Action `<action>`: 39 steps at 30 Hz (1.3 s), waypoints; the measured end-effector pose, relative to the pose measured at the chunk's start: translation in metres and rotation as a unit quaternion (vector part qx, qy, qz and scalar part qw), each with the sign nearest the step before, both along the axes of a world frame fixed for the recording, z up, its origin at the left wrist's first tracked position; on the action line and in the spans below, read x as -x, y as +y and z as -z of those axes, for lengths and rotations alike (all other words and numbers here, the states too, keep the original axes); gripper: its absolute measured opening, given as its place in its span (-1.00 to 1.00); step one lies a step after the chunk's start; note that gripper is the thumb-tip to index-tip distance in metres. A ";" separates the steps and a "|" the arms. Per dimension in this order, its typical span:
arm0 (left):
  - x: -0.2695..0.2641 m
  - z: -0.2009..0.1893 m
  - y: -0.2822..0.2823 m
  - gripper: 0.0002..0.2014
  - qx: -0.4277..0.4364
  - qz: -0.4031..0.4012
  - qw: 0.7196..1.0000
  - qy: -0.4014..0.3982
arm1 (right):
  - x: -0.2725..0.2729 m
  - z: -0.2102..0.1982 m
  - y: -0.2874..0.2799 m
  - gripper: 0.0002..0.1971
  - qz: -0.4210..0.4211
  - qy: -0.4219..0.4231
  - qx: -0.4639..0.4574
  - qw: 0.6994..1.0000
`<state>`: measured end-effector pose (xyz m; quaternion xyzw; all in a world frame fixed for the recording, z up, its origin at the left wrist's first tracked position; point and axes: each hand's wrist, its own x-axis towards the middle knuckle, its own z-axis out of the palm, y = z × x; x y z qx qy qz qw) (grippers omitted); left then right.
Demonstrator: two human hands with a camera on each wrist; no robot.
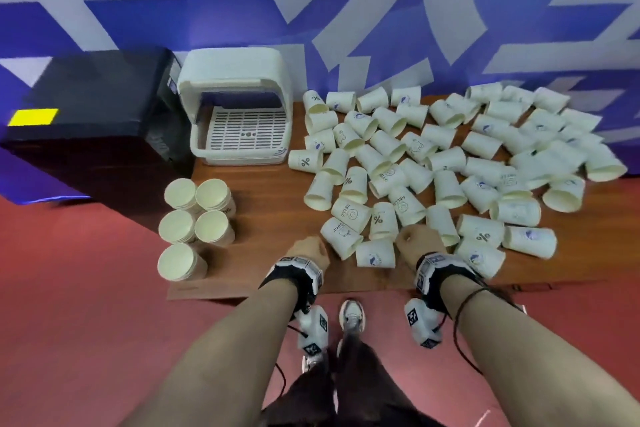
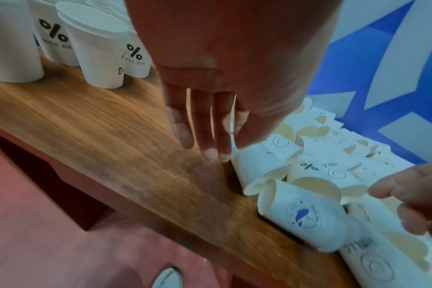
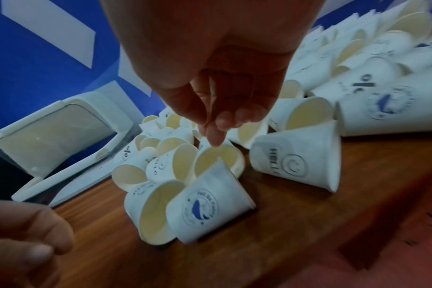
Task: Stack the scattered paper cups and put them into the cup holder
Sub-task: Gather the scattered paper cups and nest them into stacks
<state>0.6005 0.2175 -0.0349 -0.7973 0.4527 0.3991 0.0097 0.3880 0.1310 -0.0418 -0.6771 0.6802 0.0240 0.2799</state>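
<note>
Reaching over the near edge of scattered white paper cups (image 1: pixel 415 163) on the brown wooden table (image 1: pixel 263 191), our left hand (image 1: pixel 308 251) and right hand (image 1: pixel 417 241) hover relaxed, holding nothing. These light, crushable cups look best pinched gently at the rim.

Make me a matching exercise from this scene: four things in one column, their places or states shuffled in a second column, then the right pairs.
Things
1. white plastic cup holder
2. upright stacks of white paper cups
3. black box with a yellow label
4. white paper cup with a round blue logo

Places or states
A. lying on its side between the two hands
B. far left, beyond the table's end
C. standing at the table's near left corner
D. at the back of the wooden table, lid raised, tray bare

Pairs: 1-D, 2-C, 3-B, 4-A
</note>
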 end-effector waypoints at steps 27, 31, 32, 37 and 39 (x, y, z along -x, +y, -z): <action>0.050 0.034 0.000 -0.82 -0.051 -0.226 0.972 -0.026 | 0.041 0.043 0.018 -0.62 0.028 -0.147 -0.202 0.968; 0.040 0.018 0.022 -0.73 -0.046 -0.304 0.951 -0.016 | 0.019 0.022 0.008 -0.89 -0.061 -0.089 -0.196 0.975; 0.037 0.014 0.026 -0.70 -0.043 -0.325 0.945 -0.015 | 0.012 0.014 0.007 -0.90 -0.076 -0.095 -0.205 0.971; 0.008 -0.012 0.057 -0.66 0.012 -0.442 0.897 -0.001 | -0.042 -0.014 0.008 -0.79 -0.168 -0.104 -0.137 0.971; -0.004 -0.019 0.075 -0.69 0.032 -0.487 0.873 0.013 | -0.064 -0.022 0.017 -0.75 -0.199 -0.118 -0.124 0.965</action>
